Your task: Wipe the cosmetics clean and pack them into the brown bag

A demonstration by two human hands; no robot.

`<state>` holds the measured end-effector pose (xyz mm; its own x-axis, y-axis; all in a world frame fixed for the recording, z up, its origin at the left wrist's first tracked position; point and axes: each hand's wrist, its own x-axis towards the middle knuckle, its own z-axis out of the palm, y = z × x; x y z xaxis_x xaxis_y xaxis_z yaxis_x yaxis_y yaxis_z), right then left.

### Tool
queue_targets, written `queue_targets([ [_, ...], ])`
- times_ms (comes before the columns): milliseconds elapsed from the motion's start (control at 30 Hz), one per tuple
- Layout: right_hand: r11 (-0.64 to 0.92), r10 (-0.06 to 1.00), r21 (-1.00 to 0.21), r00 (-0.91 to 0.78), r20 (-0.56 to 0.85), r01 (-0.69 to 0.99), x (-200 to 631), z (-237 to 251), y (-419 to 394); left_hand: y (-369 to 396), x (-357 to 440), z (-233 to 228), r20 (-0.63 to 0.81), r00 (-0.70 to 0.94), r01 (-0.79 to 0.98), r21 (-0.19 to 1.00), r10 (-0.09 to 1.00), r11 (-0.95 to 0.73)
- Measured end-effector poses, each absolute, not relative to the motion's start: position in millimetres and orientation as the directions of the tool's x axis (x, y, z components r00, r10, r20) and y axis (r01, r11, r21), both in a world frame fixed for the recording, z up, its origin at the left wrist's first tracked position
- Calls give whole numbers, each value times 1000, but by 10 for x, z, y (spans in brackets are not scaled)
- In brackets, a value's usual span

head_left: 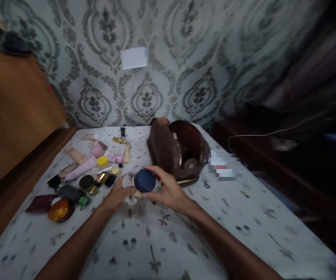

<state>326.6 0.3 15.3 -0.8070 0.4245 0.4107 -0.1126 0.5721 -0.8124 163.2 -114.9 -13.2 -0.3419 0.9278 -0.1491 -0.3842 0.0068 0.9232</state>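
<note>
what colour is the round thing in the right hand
Dark blue; the round thing in the right hand shows in the head view.

Your left hand and right hand are bare and slim-fingered, their finer detail lost in blur. Your wrists are uncovered and narrow, and your left forearm and right forearm are slender, smooth in outline, bare to the view's lower edge.

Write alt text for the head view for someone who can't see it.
A person's right hand holds a round dark-blue item beside a whitish item in the left hand. An open brown bag stands beyond; tubes and jars lie at left on a patterned cloth.
</note>
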Motion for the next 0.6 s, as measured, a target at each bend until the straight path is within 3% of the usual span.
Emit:
queue_targets([
  [167, 659, 315, -739, -841, 440, -140, 3438, 286, 5, -1197, 1670, -239, -278, -380, -433, 896, 882, 96],
  [267, 642, 326, -749, -828, 456, -160, 3560, 421, 31, -1211, 1708, -260, -324, -405, -449, 885, 855, 122],
  [333, 594, 389, -787, -798, 461, -165, 3648, 553, 96, -1203, 1729, -246, -299, -384, -418, 900, 873, 124],
  [500, 433, 666, -882, -592, 453, -188, 3815, 934, 425, -1161, 1764, -195, -151, -322, -349, 937, 935, 31],
  [600, 398, 738, -895, -508, 444, -202, 3844, 1076, 639, -1146, 1781, -190, -158, -333, -338, 940, 930, 38],
])
